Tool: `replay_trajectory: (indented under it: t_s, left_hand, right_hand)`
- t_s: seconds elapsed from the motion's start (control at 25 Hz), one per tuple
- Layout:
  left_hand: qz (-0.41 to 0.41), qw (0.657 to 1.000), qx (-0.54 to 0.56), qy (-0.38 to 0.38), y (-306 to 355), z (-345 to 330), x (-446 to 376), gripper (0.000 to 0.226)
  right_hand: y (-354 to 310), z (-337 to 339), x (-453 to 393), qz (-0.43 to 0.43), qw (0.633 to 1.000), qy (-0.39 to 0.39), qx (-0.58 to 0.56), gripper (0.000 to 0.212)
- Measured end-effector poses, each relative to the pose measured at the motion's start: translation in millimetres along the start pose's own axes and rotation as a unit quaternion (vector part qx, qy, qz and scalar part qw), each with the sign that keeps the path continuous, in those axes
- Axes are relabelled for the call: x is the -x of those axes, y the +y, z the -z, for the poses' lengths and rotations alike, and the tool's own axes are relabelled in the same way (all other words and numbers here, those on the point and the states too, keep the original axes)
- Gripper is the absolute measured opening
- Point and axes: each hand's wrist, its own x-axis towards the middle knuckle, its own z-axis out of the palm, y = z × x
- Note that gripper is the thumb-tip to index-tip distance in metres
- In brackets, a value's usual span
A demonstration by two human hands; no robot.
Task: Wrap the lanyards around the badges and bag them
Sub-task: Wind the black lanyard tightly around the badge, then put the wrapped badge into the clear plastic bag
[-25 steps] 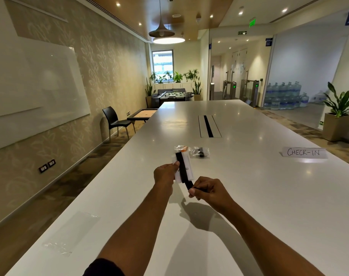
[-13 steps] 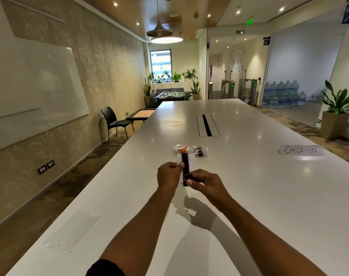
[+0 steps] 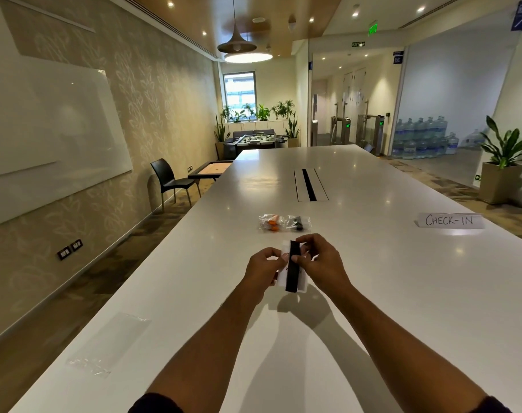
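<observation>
Above table (image 3: pixel 373 293) | badge (image 3: pixel 301 281) upright, lanyard (image 3: pixel 292 272) lengthwise | left hand (image 3: pixel 261 268), right hand (image 3: pixel 322 263) pinch it

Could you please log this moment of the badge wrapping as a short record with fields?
left hand: left hand pinches the badge's left edge
right hand: right hand pinches the lanyard at the badge's top
badge: white badge, above the table
lanyard: black lanyard lies lengthwise across the badge
finished: two filled bags beyond the hands
spare: empty clear bag near the left edge
sign: CHECK-IN card

black lanyard (image 3: pixel 292 265), white badge (image 3: pixel 283 275), white table (image 3: pixel 402 293)
</observation>
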Motion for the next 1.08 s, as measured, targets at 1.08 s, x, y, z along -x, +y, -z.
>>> replay_trajectory:
  t_s: [1.08]
  left_hand:
    - [0.302, 0.659, -0.688, -0.001, -29.4, 279.0, 48.6, 0.091]
  right_hand:
    - [55.9, -31.8, 22.3, -0.243, 0.956, -0.059, -0.155, 0.012]
